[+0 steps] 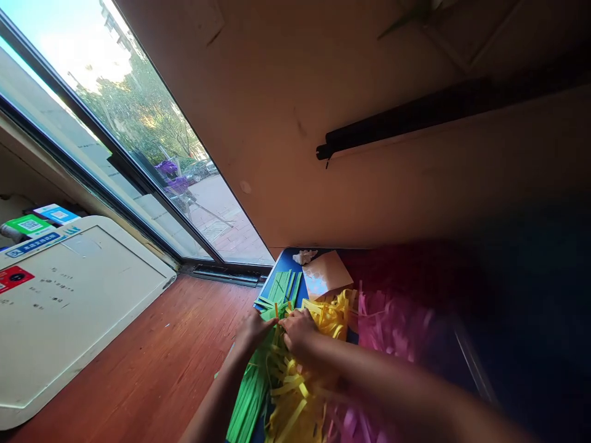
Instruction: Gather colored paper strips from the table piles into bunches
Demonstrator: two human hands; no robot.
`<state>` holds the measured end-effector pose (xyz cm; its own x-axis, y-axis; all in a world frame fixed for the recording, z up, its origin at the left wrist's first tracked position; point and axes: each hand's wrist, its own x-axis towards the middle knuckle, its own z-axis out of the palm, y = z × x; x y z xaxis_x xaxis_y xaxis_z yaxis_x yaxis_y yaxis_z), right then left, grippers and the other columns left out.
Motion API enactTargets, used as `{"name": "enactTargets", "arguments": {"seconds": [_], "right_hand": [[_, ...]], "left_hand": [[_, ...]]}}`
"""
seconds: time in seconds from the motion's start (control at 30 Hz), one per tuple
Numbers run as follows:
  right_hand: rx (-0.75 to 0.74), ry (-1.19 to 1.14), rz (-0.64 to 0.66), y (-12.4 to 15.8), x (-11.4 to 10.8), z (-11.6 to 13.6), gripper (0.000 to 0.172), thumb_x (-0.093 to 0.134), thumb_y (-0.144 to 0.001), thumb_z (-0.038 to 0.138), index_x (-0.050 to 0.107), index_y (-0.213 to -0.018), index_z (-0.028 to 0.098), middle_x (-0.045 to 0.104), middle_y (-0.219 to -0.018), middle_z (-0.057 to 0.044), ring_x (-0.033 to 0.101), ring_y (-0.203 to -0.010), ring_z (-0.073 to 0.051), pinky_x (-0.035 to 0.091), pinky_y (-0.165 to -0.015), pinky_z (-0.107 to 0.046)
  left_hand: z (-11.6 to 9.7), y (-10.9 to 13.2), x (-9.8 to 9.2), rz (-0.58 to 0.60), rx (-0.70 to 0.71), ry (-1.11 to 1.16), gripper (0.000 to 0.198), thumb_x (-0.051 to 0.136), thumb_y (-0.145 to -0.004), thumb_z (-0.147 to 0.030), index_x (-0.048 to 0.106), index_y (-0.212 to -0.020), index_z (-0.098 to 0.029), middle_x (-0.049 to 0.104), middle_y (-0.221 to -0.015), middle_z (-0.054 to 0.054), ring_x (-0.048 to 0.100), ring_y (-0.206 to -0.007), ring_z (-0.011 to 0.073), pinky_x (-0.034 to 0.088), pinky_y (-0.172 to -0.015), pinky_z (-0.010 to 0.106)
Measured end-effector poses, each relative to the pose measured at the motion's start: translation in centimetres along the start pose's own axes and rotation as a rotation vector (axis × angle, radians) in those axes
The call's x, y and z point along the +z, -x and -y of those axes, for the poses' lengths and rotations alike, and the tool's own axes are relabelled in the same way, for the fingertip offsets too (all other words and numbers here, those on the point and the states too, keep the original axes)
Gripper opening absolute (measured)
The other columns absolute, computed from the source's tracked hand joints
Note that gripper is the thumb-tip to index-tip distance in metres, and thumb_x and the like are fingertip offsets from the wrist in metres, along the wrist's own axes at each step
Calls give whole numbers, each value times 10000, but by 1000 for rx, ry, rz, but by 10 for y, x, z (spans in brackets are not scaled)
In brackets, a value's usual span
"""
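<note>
On a blue table (462,344) lie bundles of thin paper-like strips. My left hand (252,332) rests on the green strips (249,397), its thumb and fingers closed. Almost touching it, my right hand (300,332) is over the edge of the yellow strips (295,418), fingers curled. Between the two sets of fingertips stands a narrow yellow-orange strip (276,309), and both hands appear to pinch it. The fingertips partly hide where it is held. Pink strips (388,320) lie right of the yellow ones, blurred and partly behind my right forearm.
A tan paper sheet (327,275) and a crumpled whitish piece (305,256) lie at the table's far end. A white board (87,307) with writing leans at the left, near a glass door (152,141). A black bar (392,126) runs along the wall.
</note>
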<state>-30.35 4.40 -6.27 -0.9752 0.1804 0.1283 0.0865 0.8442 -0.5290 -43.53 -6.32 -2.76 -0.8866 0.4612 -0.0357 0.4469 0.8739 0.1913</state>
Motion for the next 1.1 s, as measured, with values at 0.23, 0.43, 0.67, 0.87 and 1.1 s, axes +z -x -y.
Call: {"name": "enactTargets", "arguments": {"seconds": [0.23,0.43,0.67,0.87,1.1], "right_hand": [[-63,68,136,4,10,0,498,686,-797,413,623,-1228,170,620,-1295,-152,408,-1339,-341,242,-1107,-570],[-61,152,197,-4,13,4,509,704,-783,436,642,-1206,161,637,-1272,-172,371,-1383,-339,165,-1154,-582],[-73,176,218,-4,12,8,535,702,-793,444,641,-1221,130,631,-1277,-199,397,-1376,-312,217,-1154,-535],[-59,151,208,-8,6,11,494,736,-763,397,671,-1153,101,663,-1215,-217,470,-1311,-352,285,-1095,-589],[-106,22,-65,28,-63,19,215,655,-814,267,730,-988,165,726,-1062,-137,567,-1177,-336,365,-1031,-537]], "left_hand": [[-20,32,-7,-149,112,-446,292,504,-839,-111,597,-1112,-69,623,-1075,206,598,-1012,319,418,-843,418],[-19,13,-30,-216,218,-632,169,500,-913,-191,659,-907,-132,678,-919,80,608,-927,239,389,-906,420],[-14,-46,-150,-472,185,-709,342,347,-900,-78,688,-907,-102,698,-963,169,632,-910,285,318,-946,503],[-55,-41,-258,-770,60,-664,400,223,-938,-107,571,-1099,8,667,-947,183,639,-806,262,399,-782,430],[-147,22,-277,-872,412,-728,417,215,-974,-141,624,-1033,-83,643,-949,114,601,-950,264,346,-937,476]]}}
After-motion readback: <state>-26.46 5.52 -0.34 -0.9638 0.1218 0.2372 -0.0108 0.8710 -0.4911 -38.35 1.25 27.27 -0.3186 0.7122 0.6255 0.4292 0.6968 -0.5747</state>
